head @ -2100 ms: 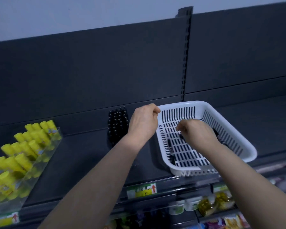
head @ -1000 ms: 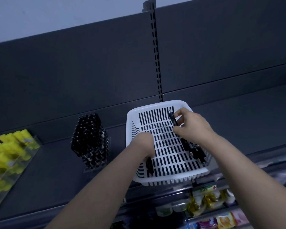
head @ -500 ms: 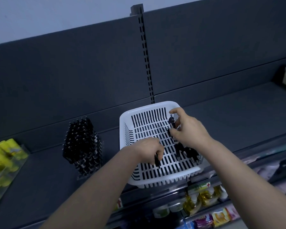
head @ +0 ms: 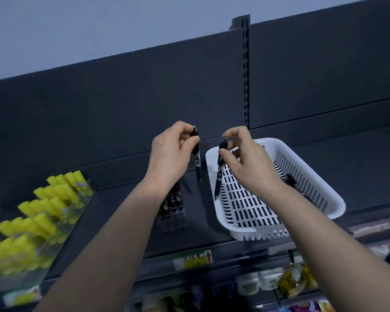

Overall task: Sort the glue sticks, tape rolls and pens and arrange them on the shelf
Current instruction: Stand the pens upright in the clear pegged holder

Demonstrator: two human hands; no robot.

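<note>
Both bare forearms are raised side by side. A slim black plastic pen (head: 197, 164) is pinched near its top by the thumb and fingertips of the left hand (head: 170, 155), tip downward. A second black plastic pen (head: 218, 176) is pinched likewise by the right hand (head: 251, 164).

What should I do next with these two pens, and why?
Probably lower the left pen into the pen rack. The left hand and right hand each pinch a black pen by its top, tip down; the rack stands below the left wrist, while the right pen hangs over the white basket's rim.
</note>
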